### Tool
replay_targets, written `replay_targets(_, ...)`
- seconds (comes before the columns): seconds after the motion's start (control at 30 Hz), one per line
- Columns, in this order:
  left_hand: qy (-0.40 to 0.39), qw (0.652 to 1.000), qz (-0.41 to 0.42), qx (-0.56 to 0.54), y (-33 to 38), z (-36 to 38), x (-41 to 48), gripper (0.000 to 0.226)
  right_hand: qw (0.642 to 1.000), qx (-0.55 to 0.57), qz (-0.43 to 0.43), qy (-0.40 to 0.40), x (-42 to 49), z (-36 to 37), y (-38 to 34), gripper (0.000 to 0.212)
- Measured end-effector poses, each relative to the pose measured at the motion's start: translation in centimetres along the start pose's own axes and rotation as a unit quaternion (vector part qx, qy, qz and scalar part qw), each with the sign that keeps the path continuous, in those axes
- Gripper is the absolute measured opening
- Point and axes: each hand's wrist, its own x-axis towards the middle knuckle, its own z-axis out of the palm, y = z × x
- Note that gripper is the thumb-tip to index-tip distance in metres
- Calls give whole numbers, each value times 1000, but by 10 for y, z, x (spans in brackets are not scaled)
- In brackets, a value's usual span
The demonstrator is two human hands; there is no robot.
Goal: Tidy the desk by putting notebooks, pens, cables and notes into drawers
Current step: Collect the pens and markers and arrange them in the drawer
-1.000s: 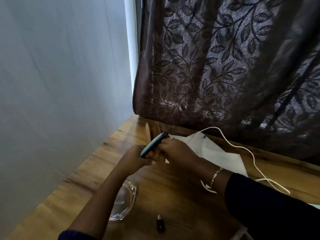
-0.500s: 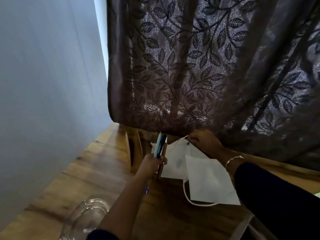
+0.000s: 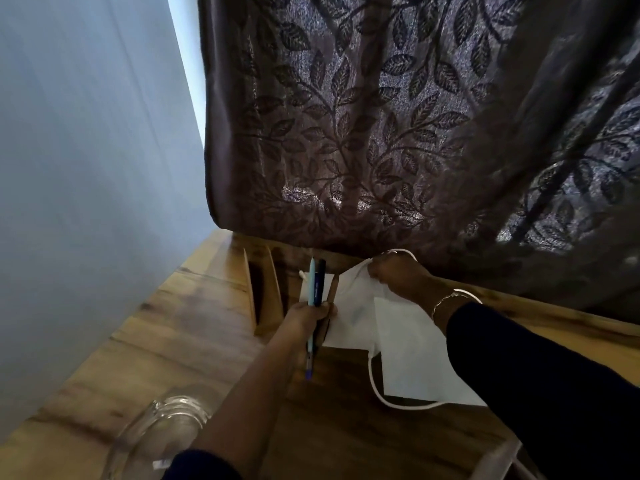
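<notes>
My left hand [image 3: 309,315] grips a bunch of pens [image 3: 317,283], a light blue one, a dark one and a brown pencil, upright over the wooden desk [image 3: 166,344]. My right hand [image 3: 398,276] pinches the top of a white paper sheet [image 3: 353,306] near the curtain hem, together with a white cable [image 3: 375,389] that loops under and around the papers. A second white sheet [image 3: 412,358] lies beside it, partly under my right sleeve.
A dark leaf-patterned curtain [image 3: 381,126] hangs over the desk's back edge. A wooden slotted holder [image 3: 263,289] stands left of the pens. A clear glass dish [image 3: 162,434] sits at the near left. A pale wall [image 3: 86,168] bounds the left side.
My hands parted: the left kept the pens and stood them upright, while the right reached back to the curtain and took hold of the paper and cable. The view shifted closer.
</notes>
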Motion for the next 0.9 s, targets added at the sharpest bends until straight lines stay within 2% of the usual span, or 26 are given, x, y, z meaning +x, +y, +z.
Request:
replay_targets(0.13, 4, 1000, 10, 13, -2, 0, 4, 7, 999, -30, -28, -6, -4, 1, 5, 23)
replay_targets(0.3, 12, 998, 39, 54, -4, 3, 1, 13, 986, -143, -83, -13, -11, -3, 15, 33)
replay_targets(0.67, 30, 995, 48, 79, -5, 8, -4, 25, 985, -170, 36, 20, -34, -47, 36, 34)
replay_targets(0.83, 27, 995, 49, 77, -5, 8, -8, 10, 980, -157, 119, -9, -50, -67, 44, 31)
replay_targets(0.9, 36, 996, 46, 68, -4, 8, -10, 11, 978, -139, 152, -4, -61, -73, 44, 31)
